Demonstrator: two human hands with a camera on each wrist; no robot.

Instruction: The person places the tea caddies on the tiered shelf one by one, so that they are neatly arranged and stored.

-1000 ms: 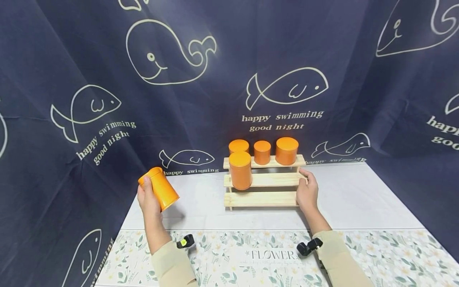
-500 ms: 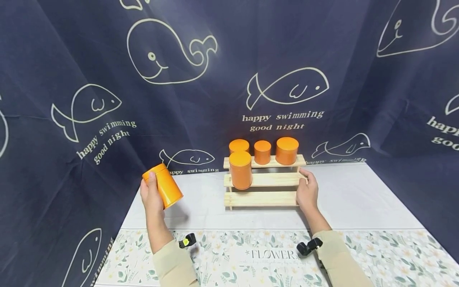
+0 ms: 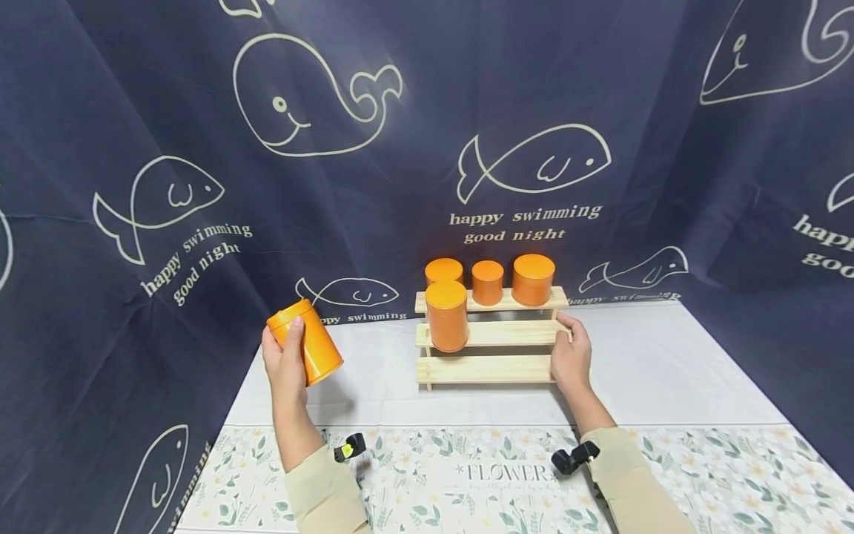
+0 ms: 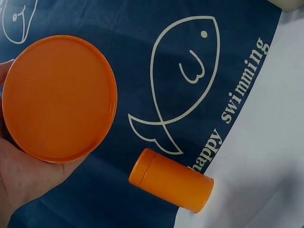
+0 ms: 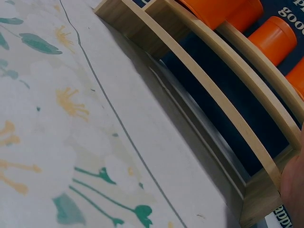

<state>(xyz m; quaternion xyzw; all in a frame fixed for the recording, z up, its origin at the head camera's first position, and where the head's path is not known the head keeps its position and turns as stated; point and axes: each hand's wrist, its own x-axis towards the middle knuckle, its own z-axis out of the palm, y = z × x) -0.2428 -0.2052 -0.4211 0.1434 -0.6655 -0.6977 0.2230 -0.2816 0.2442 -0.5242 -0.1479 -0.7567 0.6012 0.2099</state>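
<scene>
My left hand (image 3: 285, 371) grips an orange lidded canister (image 3: 319, 350) off the table's left side, tilted, with the thumb along its side. In the left wrist view the round orange end (image 4: 59, 99) of this canister faces the camera. A narrower orange canister (image 4: 172, 181) stands beyond it there, hidden in the head view. My right hand (image 3: 572, 360) holds the right end of a three-tier wooden display rack (image 3: 494, 369), thumb on the near side. On the rack's top tier sit three orange canisters (image 3: 533, 280); a taller orange canister (image 3: 448, 319) stands at the left of the middle tier.
A dark blue curtain (image 3: 373, 208) with whale and fish drawings hangs close behind the rack and along both sides. The white tabletop (image 3: 383, 371) has a floral cloth strip (image 3: 427, 512) across its front. Black wrist straps (image 3: 575, 457) sit at both sleeves.
The left hand has shifted slightly right and up with the canister, turning it a little so more of its side shows. The right hand, rack and its canisters have stayed put.
</scene>
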